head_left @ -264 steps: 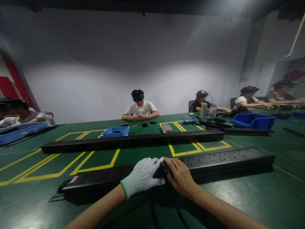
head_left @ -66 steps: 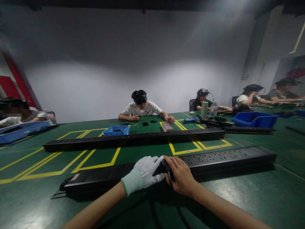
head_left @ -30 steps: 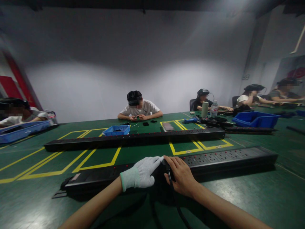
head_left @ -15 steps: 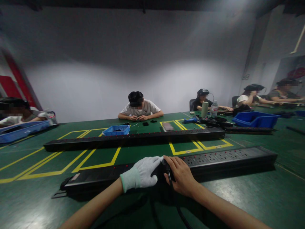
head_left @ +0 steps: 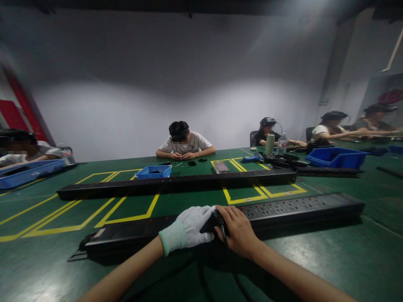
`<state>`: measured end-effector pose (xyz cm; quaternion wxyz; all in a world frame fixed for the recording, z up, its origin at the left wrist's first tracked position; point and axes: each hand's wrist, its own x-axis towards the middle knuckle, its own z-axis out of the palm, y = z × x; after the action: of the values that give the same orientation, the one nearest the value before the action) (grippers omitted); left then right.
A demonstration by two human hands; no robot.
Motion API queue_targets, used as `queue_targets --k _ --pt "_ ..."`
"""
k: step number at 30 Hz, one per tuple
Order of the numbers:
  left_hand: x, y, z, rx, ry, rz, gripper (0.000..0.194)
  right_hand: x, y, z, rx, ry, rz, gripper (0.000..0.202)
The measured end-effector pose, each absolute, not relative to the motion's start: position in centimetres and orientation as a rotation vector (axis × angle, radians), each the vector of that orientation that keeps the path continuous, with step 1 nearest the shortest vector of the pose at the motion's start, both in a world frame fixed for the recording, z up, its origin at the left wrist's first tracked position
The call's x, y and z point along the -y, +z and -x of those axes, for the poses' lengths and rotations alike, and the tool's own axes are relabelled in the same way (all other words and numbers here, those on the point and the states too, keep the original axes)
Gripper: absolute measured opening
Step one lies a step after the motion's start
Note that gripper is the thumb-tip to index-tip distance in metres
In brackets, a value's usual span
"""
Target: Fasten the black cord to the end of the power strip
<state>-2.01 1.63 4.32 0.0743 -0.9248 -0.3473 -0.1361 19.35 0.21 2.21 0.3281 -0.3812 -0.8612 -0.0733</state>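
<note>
A long black power strip (head_left: 289,209) with rows of sockets and small red marks lies across the table in front of me. My left hand (head_left: 190,228), in a white glove with a green cuff, grips the strip near its middle, fingers over the top and thumb at the near side. Right beside it, my bare right hand (head_left: 237,228) is closed around a black plug (head_left: 219,217) at the strip's socket face. From the plug a black cable (head_left: 235,268) runs down towards me. The fingers partly hide the plug, so I cannot tell how deep it sits.
Behind lies a second long power strip (head_left: 182,183) across yellow tape lines (head_left: 126,219) on the green table. A small blue bin (head_left: 154,171) stands beyond it, a larger blue bin (head_left: 336,157) at right. Co-workers sit around the table; a bottle (head_left: 282,142) stands at the back right.
My left thumb has shifted slightly right and down along the strip's near side. The right hand stays on the plug, almost unmoved.
</note>
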Motion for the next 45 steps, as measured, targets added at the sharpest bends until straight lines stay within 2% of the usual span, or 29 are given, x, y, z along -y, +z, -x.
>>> queue_targets --k 8,12,15,20,34,41,45 --pt "-1.5 3.6 1.5 1.077 -0.408 2.647 0.068 -0.2 2.8 -19.0 2.233 -0.188 1.022 0.032" --pt "-0.6 2.3 0.1 1.194 -0.546 2.486 0.061 -0.3 3.1 -18.8 2.211 -0.200 1.021 0.025" --pt "-0.3 0.7 -0.5 1.236 -0.714 2.345 0.064 -0.3 3.1 -18.7 2.205 -0.193 1.021 0.019" --pt "-0.5 -0.8 -0.4 1.160 -0.767 2.304 0.065 -0.3 2.9 -18.6 2.225 -0.164 1.022 0.022" --pt "-0.5 -0.9 -0.2 1.062 -0.833 2.236 0.063 -0.9 3.8 -18.8 2.249 -0.198 1.046 0.016" --pt "-0.6 -1.0 -0.7 0.982 -0.951 2.129 0.060 -1.1 4.8 -19.0 2.336 -0.512 0.977 0.009" --pt "-0.9 -1.3 -1.1 0.967 -0.982 2.096 0.057 -1.2 5.0 -19.4 2.344 -0.668 0.941 0.013"
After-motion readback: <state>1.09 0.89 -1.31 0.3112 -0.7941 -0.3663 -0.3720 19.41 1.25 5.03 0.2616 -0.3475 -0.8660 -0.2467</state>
